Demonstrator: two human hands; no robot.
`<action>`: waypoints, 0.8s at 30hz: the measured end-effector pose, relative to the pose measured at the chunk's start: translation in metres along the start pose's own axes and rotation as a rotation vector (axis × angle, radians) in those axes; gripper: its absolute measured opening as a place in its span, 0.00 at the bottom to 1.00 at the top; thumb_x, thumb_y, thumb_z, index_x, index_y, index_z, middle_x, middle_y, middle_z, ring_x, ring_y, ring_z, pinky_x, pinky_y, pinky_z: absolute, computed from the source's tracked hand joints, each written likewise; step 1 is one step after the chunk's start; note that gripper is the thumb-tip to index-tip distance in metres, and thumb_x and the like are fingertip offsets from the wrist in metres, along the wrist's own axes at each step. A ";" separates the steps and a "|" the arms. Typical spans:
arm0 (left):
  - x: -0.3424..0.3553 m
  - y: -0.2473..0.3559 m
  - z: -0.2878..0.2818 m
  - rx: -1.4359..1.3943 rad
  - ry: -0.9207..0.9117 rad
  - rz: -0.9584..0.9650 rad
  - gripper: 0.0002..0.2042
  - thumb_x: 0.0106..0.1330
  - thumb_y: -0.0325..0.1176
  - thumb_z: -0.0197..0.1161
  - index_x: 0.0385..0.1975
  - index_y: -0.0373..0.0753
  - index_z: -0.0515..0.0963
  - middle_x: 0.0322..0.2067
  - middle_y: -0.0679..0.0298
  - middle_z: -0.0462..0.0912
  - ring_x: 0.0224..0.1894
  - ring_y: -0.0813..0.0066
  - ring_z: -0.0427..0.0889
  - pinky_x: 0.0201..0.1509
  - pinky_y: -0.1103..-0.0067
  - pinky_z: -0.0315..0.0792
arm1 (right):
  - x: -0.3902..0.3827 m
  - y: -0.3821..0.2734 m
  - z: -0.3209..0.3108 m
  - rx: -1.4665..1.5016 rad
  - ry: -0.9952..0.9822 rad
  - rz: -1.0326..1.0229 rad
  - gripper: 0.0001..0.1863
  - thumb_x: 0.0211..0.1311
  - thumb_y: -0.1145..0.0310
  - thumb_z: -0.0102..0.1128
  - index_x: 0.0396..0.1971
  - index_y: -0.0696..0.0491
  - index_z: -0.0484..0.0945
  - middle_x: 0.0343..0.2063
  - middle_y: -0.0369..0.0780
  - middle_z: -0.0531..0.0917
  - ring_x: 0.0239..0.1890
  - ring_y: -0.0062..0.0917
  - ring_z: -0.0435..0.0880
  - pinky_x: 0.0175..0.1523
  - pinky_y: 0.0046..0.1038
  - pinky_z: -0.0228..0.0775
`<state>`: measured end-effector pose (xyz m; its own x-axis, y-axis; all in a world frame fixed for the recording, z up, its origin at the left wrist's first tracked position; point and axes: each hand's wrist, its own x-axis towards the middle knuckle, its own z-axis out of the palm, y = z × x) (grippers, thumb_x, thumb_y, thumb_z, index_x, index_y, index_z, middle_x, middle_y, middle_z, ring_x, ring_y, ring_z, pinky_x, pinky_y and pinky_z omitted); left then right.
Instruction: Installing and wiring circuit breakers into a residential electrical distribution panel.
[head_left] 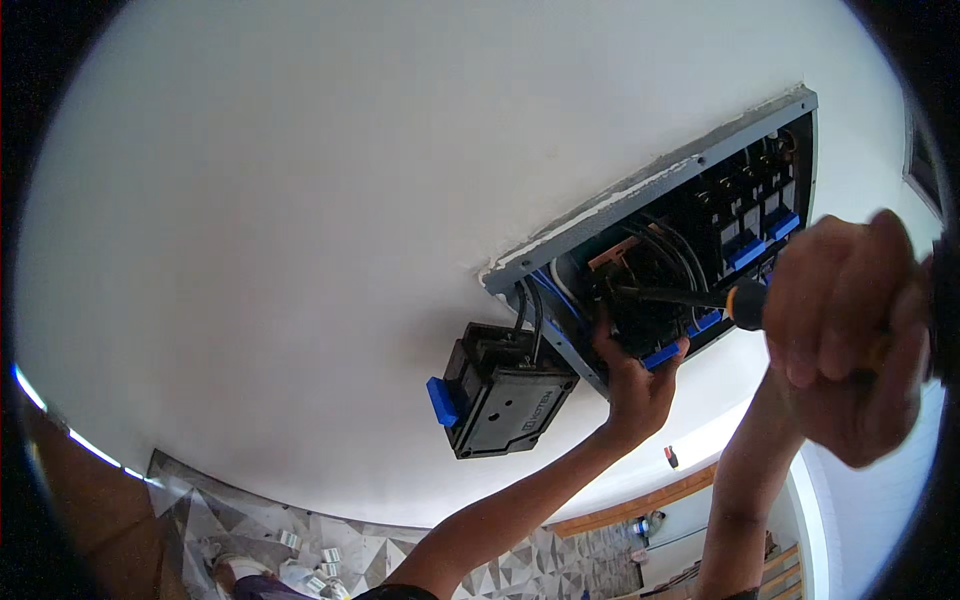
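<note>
My right hand (850, 330), on the right, is closed in a fist round the handle of a screwdriver (680, 296). The shaft points left into an electrical panel box (640, 205) in the white wall, its tip among dark parts by a copper-coloured bar (612, 252). Below it, my left hand (638, 388) grips a black circuit breaker with a blue switch (662, 356) at the box's lower edge, finger and thumb on either side. Whether the tip sits in a screw is too dark to tell. Another black breaker (515, 408) hangs outside the box by black wires.
More breakers with blue switches (745, 250) fill the right part of the box. Black, blue and white wires (560, 285) run inside its left end. Far below are a patterned floor (400, 548), a wooden edge (640, 497) and small white boxes (330, 560).
</note>
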<state>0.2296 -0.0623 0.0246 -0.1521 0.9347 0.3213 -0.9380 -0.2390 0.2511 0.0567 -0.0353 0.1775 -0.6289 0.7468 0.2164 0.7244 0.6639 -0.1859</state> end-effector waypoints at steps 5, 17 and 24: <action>-0.002 -0.002 0.007 -0.114 -0.006 -0.063 0.44 0.63 0.36 0.66 0.66 0.33 0.37 0.57 0.47 0.53 0.58 0.58 0.63 0.65 0.63 0.54 | -0.002 -0.010 -0.027 -0.019 -0.069 0.014 0.14 0.74 0.63 0.35 0.27 0.48 0.65 0.17 0.34 0.69 0.14 0.16 0.67 0.19 0.17 0.62; 0.001 0.002 0.004 -0.049 0.014 -0.070 0.46 0.62 0.37 0.67 0.66 0.31 0.36 0.60 0.43 0.50 0.62 0.53 0.59 0.66 0.65 0.53 | 0.012 -0.014 -0.033 -0.066 -0.200 0.039 0.11 0.74 0.60 0.36 0.31 0.47 0.64 0.19 0.34 0.70 0.14 0.16 0.68 0.18 0.17 0.62; -0.002 -0.001 0.006 -0.049 0.019 -0.047 0.47 0.61 0.39 0.68 0.66 0.32 0.36 0.60 0.45 0.49 0.63 0.53 0.56 0.67 0.61 0.48 | 0.023 -0.009 -0.012 -0.097 -0.233 0.058 0.11 0.74 0.59 0.36 0.34 0.46 0.64 0.20 0.34 0.70 0.14 0.16 0.68 0.18 0.17 0.63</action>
<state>0.2330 -0.0653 0.0289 -0.1128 0.9496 0.2926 -0.9584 -0.1817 0.2203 0.0392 -0.0241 0.1959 -0.6254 0.7800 -0.0212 0.7778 0.6211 -0.0964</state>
